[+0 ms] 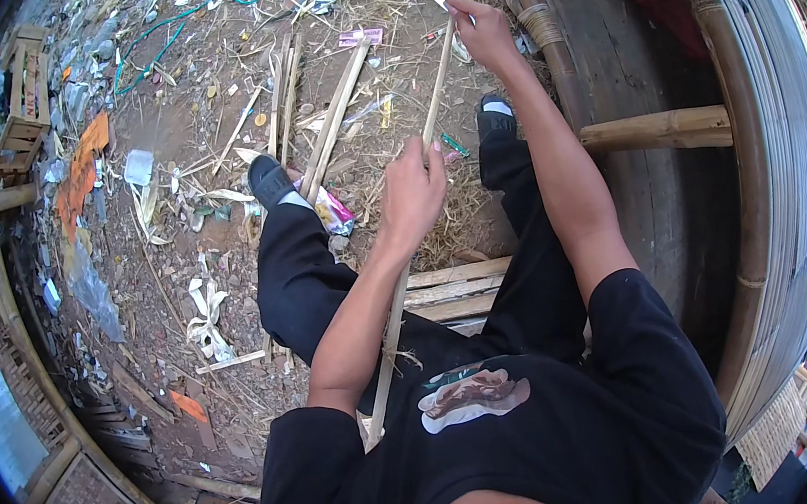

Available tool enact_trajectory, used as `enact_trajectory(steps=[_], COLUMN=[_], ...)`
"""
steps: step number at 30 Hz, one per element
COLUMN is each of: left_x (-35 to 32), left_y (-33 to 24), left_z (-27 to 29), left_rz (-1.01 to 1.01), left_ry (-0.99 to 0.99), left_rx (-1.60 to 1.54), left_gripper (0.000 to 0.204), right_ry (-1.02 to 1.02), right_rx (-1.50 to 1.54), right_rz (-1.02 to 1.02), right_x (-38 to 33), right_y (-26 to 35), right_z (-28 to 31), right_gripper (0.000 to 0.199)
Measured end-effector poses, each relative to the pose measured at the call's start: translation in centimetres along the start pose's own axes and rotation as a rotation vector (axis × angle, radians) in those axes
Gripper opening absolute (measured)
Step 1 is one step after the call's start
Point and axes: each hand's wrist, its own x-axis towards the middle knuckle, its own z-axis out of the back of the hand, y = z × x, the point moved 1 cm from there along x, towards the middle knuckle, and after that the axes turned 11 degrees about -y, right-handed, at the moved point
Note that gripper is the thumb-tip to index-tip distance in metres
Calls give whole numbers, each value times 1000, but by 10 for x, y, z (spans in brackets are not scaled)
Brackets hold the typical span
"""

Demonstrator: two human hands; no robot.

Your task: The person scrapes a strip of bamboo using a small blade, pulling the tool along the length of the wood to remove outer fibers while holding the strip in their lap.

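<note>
A long, thin bamboo strip [438, 79] runs slantwise from the top edge, between my legs, down to my lap. My left hand [412, 196] is closed around its middle, palm side hidden. Farther up, my right hand [484, 32] has its fingers across the same strip and appears to pinch it. A small pale tip shows at those fingers; I cannot tell whether it is a nail or something held. Frayed fibres [399, 355] hang from the strip's lower part, near my shirt.
Split bamboo pieces [338, 114] lie beside my left shoe [269, 180]. Under me is a slatted wooden seat [454, 291]. A wooden crate [20, 103] stands far left. Bamboo poles and a wooden platform [633, 194] border the right side. Litter and shavings cover the ground.
</note>
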Motion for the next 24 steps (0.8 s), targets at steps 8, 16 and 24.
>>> enact_trajectory(steps=[8, 16, 24], left_x=[7, 8, 17], left_y=[14, 21, 26], left_z=[-1, 2, 5], left_rz=[-61, -54, -44], left_ry=[-91, -111, -139], left_rx=[55, 94, 96], left_gripper=[26, 26, 27], right_ry=[118, 271, 327], right_rx=[-14, -29, 213], right_rz=[169, 58, 169], right_x=[-8, -21, -28], right_y=[-22, -1, -14], right_z=[-25, -20, -42], right_gripper=[31, 33, 32])
